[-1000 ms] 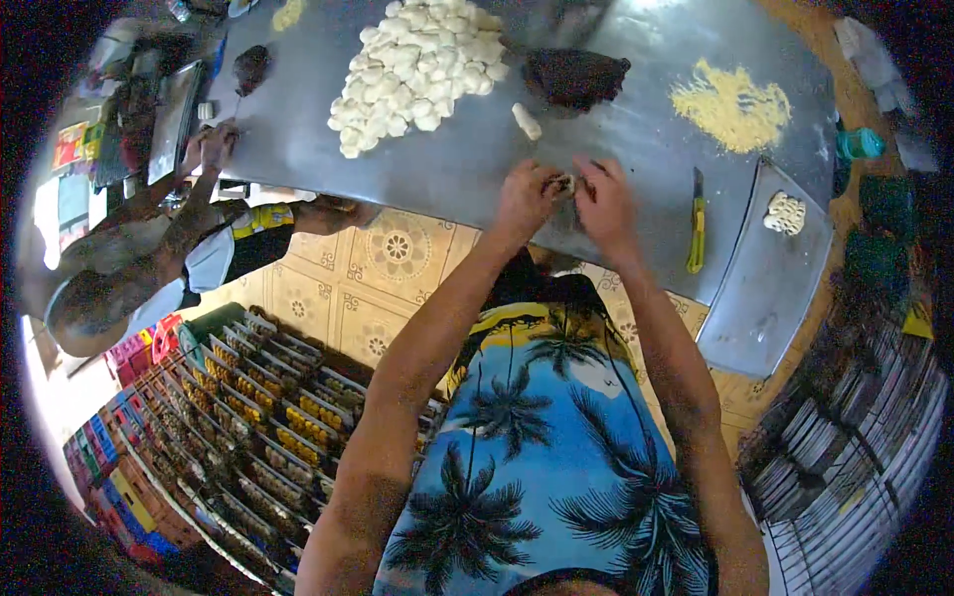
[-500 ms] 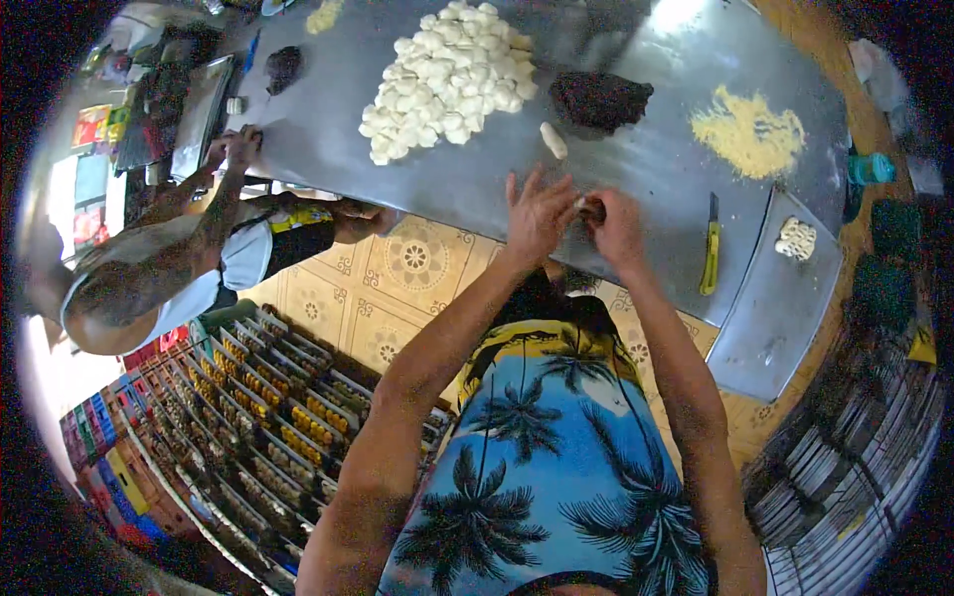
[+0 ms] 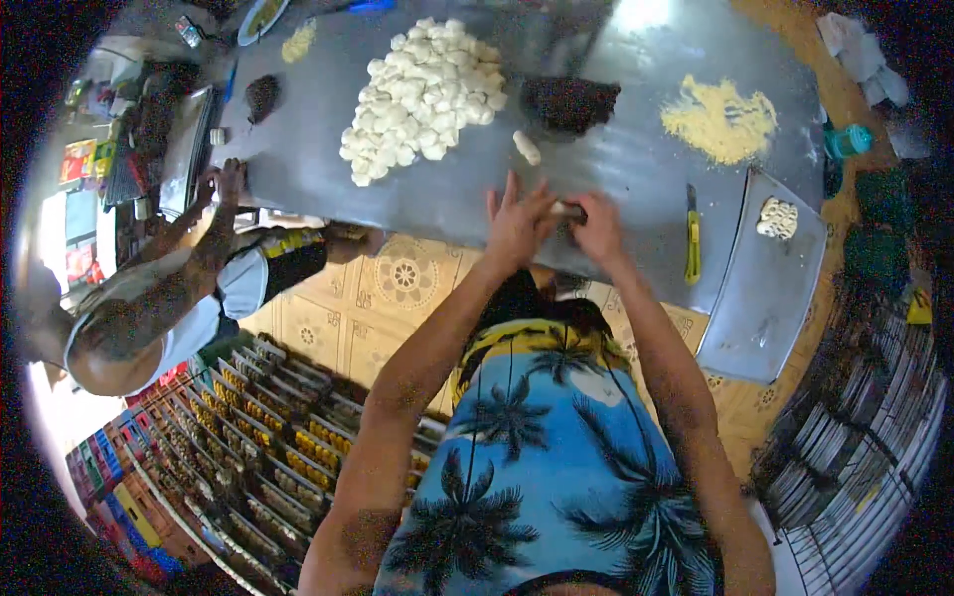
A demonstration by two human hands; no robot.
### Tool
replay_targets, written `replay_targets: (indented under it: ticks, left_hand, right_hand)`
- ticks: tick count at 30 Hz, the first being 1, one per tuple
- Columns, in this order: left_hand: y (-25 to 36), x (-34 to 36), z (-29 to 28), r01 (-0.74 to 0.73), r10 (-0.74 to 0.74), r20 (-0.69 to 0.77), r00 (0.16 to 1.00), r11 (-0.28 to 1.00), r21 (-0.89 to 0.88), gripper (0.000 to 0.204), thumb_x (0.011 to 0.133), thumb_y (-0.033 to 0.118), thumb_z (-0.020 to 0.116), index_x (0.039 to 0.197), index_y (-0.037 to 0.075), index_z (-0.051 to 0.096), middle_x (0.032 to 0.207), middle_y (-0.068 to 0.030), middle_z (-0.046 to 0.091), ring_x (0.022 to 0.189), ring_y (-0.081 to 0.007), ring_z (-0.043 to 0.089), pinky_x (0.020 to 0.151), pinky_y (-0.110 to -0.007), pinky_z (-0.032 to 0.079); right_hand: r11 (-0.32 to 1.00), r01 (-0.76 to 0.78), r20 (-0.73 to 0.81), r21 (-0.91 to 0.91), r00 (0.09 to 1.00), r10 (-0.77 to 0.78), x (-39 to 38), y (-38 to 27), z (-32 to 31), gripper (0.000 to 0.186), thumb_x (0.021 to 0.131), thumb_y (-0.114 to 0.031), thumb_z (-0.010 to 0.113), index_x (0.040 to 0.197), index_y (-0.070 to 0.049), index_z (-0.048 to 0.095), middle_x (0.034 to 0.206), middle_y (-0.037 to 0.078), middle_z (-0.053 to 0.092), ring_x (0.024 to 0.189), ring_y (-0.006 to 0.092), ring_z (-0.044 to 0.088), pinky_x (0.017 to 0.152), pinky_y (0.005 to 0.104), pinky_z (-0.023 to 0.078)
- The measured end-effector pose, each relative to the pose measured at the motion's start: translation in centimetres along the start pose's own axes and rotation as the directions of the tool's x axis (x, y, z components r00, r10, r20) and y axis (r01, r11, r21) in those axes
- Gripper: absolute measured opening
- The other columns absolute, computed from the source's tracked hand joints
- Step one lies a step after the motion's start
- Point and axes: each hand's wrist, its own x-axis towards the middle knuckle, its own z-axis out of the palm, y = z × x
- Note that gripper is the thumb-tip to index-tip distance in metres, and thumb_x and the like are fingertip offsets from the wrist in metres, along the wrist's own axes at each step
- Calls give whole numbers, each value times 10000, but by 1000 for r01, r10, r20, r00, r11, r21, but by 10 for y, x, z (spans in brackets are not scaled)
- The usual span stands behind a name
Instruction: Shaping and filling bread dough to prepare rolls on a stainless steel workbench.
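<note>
Head view, left hand holding its fingers spread, right hand pinching a pale dough piece near the table edge, metal tray holding clustered white dough, rack holding yellow pieces.

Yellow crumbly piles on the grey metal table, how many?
2: the larger yellow pile is right of the dark brown lump; the smaller yellow pile is left of the heaped white lumps. Others may lie outside the picture.

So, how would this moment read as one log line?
left hand: spread | right hand: curled | between them: small pale piece | ahead: pile of white lumps, dark mound
</note>
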Motion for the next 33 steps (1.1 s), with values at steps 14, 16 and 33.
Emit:
replay_targets:
  ticks: [14,16,33]
  left_hand:
    - [4,5,-9,-80,80,-95,992,997,6,325,929,363,723,1237,269,770,1479,-16,619,1533,-400,320,1207,-689,115]
    - [3,5,-12,-35,34,-10,999,999,-31,298,924,372,728,1198,270,785,1461,3,634,1526,-388,334,1220,-662,104]
    - [-40,-19,-35,-105,58,-199,978,966,-234,418,913,126,722,1322,79,653,1350,-154,669,1334,-383,560,1131,-542,402]
  right_hand:
    - [998,13,44,66,999,-16,-17,-11,-16,441,769,53,705,1193,-65,736,997,158,596,998,381,594,860,437,507]
    - [992,-94,108,86,991,85,-15,-13,-14,433,772,52,707,1189,-60,737,1030,159,611,1009,377,598,873,441,510]
    - [964,-186,-164,190,962,217,63,-30,30,283,918,-95,745,1184,-19,691,1039,173,680,921,333,647,812,419,517]
